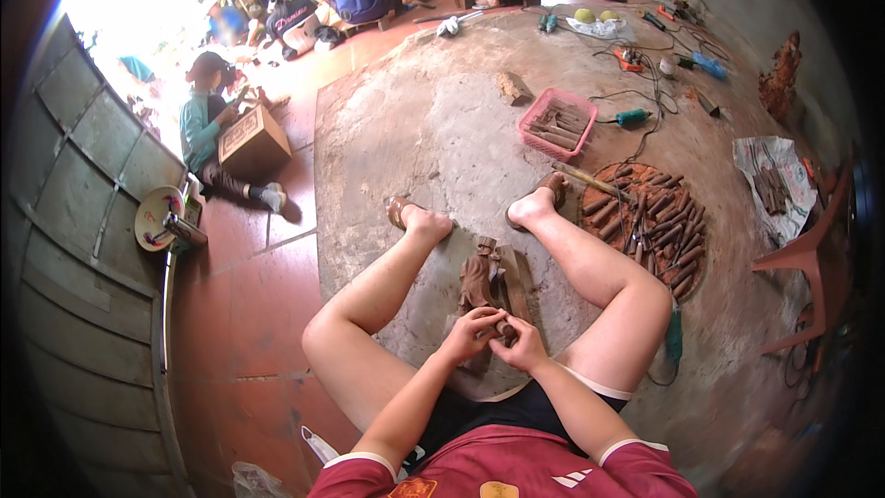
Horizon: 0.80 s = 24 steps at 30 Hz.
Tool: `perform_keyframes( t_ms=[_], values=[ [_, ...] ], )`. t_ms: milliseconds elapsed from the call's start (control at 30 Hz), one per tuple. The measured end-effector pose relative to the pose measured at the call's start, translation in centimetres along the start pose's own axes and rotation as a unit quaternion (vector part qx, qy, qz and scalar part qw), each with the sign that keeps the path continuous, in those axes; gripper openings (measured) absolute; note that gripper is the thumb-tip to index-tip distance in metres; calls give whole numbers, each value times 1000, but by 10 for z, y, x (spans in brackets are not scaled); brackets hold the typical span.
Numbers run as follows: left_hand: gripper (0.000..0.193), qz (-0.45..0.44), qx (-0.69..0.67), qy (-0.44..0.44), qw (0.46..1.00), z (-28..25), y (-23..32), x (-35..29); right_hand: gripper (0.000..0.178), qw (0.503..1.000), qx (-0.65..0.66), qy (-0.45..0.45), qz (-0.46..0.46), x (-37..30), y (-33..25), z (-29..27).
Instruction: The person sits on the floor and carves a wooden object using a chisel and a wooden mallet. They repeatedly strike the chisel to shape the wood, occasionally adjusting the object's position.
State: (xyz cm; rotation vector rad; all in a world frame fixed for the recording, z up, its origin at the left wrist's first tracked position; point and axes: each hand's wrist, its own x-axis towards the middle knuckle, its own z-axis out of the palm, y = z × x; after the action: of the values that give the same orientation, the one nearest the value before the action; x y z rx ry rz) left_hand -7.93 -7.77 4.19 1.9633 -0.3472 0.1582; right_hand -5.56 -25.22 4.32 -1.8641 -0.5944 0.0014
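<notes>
A carved brown wooden figure (477, 278) lies between my bent legs, its hatted head pointing away from me. Close to its near end, my left hand (472, 334) and my right hand (522, 345) meet with curled fingers. Both pinch a small dark brown piece (504, 328) between the fingertips; whether it is part of the carving or a separate bit, I cannot tell. Alongside the figure's right side rests a flat brown wooden block (522, 288). My fingers partly cover the figure's near end.
To the right, a round tray holds many wood-handled carving tools (650, 221). Beyond it are a pink basket (557, 124) of wooden pieces, a green power tool (632, 117) and trailing cords. A red plastic chair (811, 263) stands far right. At left, a person (207, 120) sits beside a box (255, 143).
</notes>
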Motion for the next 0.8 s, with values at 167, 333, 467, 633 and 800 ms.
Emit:
perform_keyframes(
  t_ms=[167, 333, 467, 633, 800],
  values=[
    [56, -8, -36, -10, 999, 6, 8, -6, 29, 997, -7, 71, 6, 1, 13, -3],
    [68, -124, 274, 74, 951, -37, 6, -10, 22, 983, 5, 164, 83, 4, 15, -19],
    [104, -374, 513, 42, 772, -98, 1, -14, 23, 979, 11, 152, 136, 1, 14, -23],
    [124, -410, 656, -133, 620, -152, -11, -25, 23, 983, 17, 157, 98, 1, 15, -15],
    [128, -387, 649, -133, 641, -174, -26, -32, 25, 978, 40, 131, 156, 5, 10, -18]
  ],
)
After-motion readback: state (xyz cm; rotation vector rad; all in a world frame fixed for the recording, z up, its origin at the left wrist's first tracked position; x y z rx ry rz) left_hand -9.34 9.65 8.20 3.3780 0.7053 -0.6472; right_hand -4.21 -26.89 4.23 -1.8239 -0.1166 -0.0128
